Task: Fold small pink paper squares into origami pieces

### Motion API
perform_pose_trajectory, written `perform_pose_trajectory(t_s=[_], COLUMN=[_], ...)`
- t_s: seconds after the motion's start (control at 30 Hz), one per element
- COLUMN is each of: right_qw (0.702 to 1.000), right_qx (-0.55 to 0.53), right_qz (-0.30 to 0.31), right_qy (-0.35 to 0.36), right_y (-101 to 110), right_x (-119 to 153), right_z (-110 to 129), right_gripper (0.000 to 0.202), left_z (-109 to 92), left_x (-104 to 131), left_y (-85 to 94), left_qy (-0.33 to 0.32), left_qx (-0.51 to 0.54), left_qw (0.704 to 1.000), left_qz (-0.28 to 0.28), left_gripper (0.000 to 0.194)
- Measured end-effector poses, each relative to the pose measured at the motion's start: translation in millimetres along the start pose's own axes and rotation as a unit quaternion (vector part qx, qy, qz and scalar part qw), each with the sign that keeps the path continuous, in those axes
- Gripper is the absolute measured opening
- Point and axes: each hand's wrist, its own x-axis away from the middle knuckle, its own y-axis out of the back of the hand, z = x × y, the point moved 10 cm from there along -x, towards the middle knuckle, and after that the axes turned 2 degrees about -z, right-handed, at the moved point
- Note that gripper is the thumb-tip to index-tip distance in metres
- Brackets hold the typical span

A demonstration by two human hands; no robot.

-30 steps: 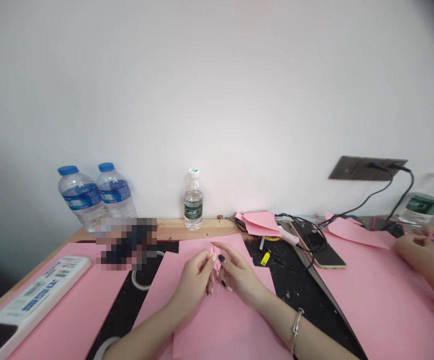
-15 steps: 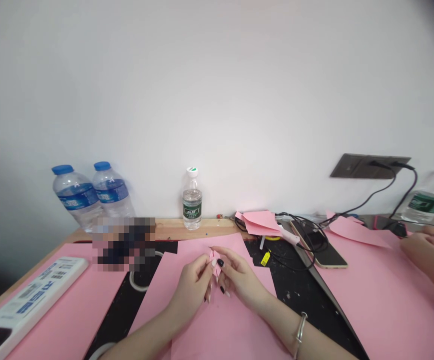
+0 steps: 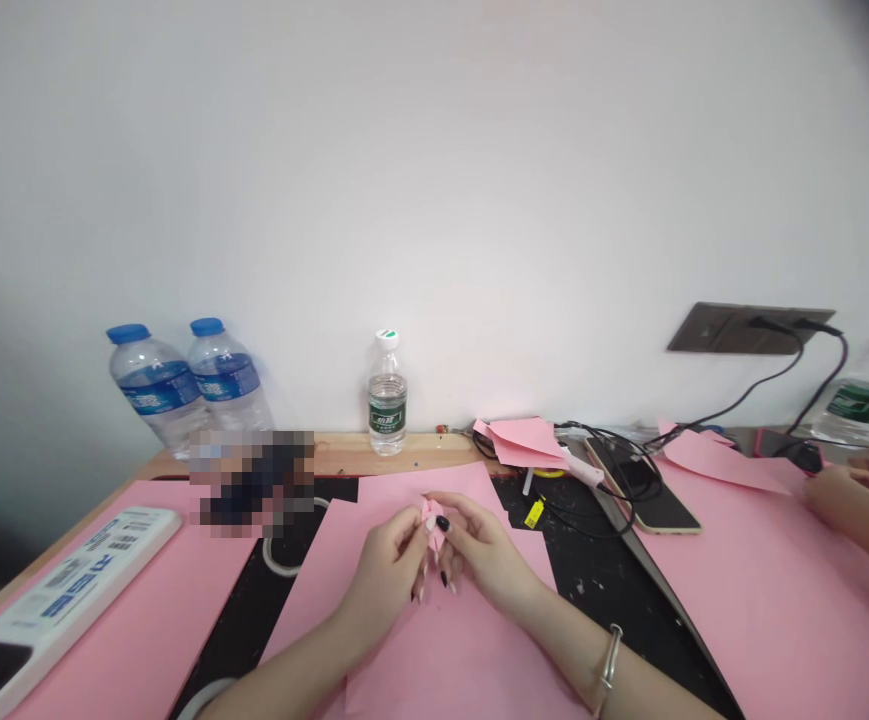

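Just below the centre of the frame, we find a small folded pink paper (image 3: 432, 511) between two hands, with the left hand (image 3: 385, 562) against its left side and the right hand (image 3: 488, 558) against its right. Neither hand is clearly nearer, since both touch it. Its longer line seems to run up and down the frame, though the fingers cover too much for us to be sure. The left thumb and forefinger are pinched together on it, the thumb's pale nail lying over its front. The right thumb, dark-nailed, presses in beside that nail, while the right forefinger arches over the top, leaving a gap between the two that the paper fills. The lower fingers of both hands curl beneath, and we cannot tell how firmly they bear on it. Under the hands, at the lower centre, lie larger pink sheets (image 3: 471, 650) on a black mat (image 3: 591, 590).
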Motion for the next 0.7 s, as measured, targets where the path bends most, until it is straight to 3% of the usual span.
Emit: perform_pose_trajectory(t_s=[0.7], right_qw=[1.0], right_qx=[0.017], right_qz=[-0.001], right_qy=[0.007], right_y=[0.3], right_x=[0.0], right_z=[2.4], right_gripper=[0.042], left_z=[1.8], left_x=[-0.3], left_y=[0.7], left_qy=[0.001], left_qx=[0.003], left_qw=[1.0], left_qz=[0.002], left_gripper=[0.031])
